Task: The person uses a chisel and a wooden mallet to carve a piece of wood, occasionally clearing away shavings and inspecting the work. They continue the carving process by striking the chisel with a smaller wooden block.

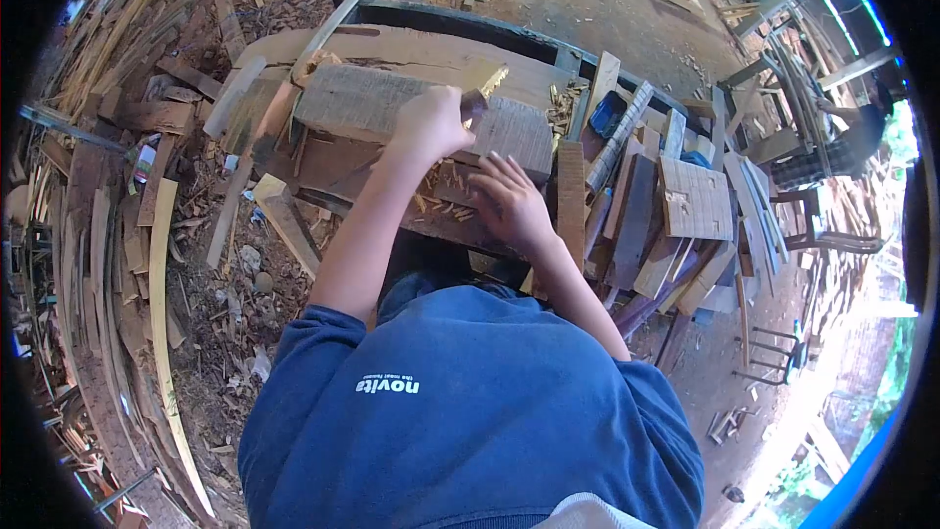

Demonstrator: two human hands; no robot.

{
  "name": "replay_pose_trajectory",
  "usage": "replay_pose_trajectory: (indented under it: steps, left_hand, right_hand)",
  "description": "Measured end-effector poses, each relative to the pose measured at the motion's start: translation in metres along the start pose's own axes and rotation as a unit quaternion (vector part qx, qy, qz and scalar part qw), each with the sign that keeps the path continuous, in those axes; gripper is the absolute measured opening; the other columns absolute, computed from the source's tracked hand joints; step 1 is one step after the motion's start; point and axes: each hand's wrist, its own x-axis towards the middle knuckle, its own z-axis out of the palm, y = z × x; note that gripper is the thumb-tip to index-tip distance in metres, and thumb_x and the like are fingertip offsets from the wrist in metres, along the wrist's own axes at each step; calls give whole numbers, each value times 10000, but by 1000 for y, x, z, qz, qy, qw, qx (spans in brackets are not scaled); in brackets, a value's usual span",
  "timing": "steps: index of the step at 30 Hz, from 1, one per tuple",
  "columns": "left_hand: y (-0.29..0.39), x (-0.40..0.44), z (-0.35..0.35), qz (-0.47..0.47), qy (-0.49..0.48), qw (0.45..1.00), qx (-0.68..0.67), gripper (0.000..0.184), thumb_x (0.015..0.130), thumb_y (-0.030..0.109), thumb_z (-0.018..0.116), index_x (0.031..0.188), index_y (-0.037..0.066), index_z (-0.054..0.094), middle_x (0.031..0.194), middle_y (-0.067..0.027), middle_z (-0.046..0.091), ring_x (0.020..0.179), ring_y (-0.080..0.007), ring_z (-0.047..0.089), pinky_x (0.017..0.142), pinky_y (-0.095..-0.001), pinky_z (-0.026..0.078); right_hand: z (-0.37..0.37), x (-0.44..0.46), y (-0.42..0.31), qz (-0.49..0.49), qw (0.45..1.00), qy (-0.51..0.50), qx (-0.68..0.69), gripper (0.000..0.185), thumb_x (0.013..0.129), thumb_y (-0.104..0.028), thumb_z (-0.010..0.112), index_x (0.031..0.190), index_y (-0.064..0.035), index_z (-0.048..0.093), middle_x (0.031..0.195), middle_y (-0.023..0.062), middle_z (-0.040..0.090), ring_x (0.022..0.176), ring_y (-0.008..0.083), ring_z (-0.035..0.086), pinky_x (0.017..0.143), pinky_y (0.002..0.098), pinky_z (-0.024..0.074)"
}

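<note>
A thick, grey-brown wooden beam [362, 103] lies crosswise on the workbench in front of me. My left hand [433, 123] is over the beam with its fingers wrapped round a small wooden block [476, 104]. The block's lower part is dark brown and its far end pale yellow; my fingers partly cover it. Beside the beam's near edge, my right hand [511, 202] is open with its fingers spread, and I see nothing in it. Wood chips [446, 198] lie just below the beam, between my two hands.
Stacked offcuts [695, 198] crowd the bench's right side, near a blue container [608, 115]. Long wooden strips [164, 284] and scraps cover the ground at left. A dark stool [818, 225] stands at right, near what looks like a person in a checked top [832, 159].
</note>
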Motion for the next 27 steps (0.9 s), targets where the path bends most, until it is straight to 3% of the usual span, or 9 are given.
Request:
replay_pose_trajectory:
  steps: [2, 6, 8, 11, 13, 18, 22, 24, 27]
  left_hand:
    - [2, -4, 13, 13, 12, 999, 30, 308, 672, 215, 769, 904, 34, 675, 889, -193, 694, 880, -341, 689, 787, -417, 559]
    - [-5, -11, 39, 51, 72, 995, 43, 338, 741, 246, 765, 945, -1, 656, 912, -207, 694, 908, -350, 678, 835, -422, 544]
    - [-15, -6, 33, 1, 41, 993, -115, 394, 739, 304, 790, 936, -9, 654, 901, -200, 696, 898, -345, 682, 838, -426, 539]
    - [-21, 1, 15, 20, 94, 979, -179, 420, 740, 348, 814, 907, -3, 654, 828, -166, 693, 790, -306, 686, 738, -398, 530]
    - [-5, -1, -14, -3, 109, 975, -195, 409, 744, 350, 816, 889, 3, 655, 785, -138, 690, 736, -275, 683, 700, -384, 523]
    - [31, -4, -70, 62, 240, 874, -417, 257, 825, 257, 760, 754, 65, 605, 657, -13, 607, 574, -117, 569, 554, -289, 442]
    - [54, 8, -81, 160, 274, 794, -518, 222, 858, 154, 711, 720, 62, 564, 628, -29, 582, 543, -125, 547, 532, -278, 422]
    - [54, 33, -66, 254, 291, 695, -606, 251, 864, 102, 685, 645, 56, 571, 564, -16, 577, 486, -100, 566, 480, -253, 454]
    - [58, 52, -39, 241, 275, 664, -653, 237, 864, 84, 683, 671, 48, 551, 553, -26, 562, 474, -107, 554, 478, -262, 457]
  right_hand:
    - [-1, -10, 0, 6, 995, -21, 100, 231, 836, -117, 646, 1051, -35, 656, 1181, 183, 646, 1158, 327, 593, 1057, 455, 416]
    - [-21, -27, -1, 70, 989, -3, 128, 166, 861, -78, 636, 1011, -18, 674, 1124, 182, 672, 1097, 321, 626, 984, 435, 463]
    - [-40, -37, 1, 139, 987, 26, 80, 165, 858, -64, 630, 1009, -14, 675, 1101, 172, 678, 1047, 327, 638, 938, 425, 474]
    - [-63, -56, 0, 208, 974, 87, -39, 193, 862, -80, 625, 1031, 1, 672, 1146, 195, 648, 1109, 359, 591, 977, 426, 440]
    - [-65, -78, 5, 284, 954, 77, -50, 371, 863, -140, 644, 1204, -5, 585, 1301, 239, 533, 1232, 396, 485, 1047, 454, 381]
    - [-50, -110, 4, 352, 935, -1, -56, 759, 837, -258, 683, 1430, 30, 305, 1432, 275, 371, 1352, 452, 316, 1112, 504, 300]
    - [-48, -108, 1, 370, 924, -43, -86, 831, 813, -253, 704, 1456, 13, 251, 1427, 259, 383, 1363, 446, 305, 1127, 500, 280]
    - [-48, -108, 2, 369, 924, -48, -92, 851, 803, -241, 711, 1463, 8, 236, 1422, 253, 389, 1362, 445, 308, 1131, 497, 275]
    - [-50, -106, 1, 371, 923, -50, -84, 866, 784, -210, 725, 1463, 7, 232, 1417, 243, 386, 1368, 444, 296, 1130, 499, 276]
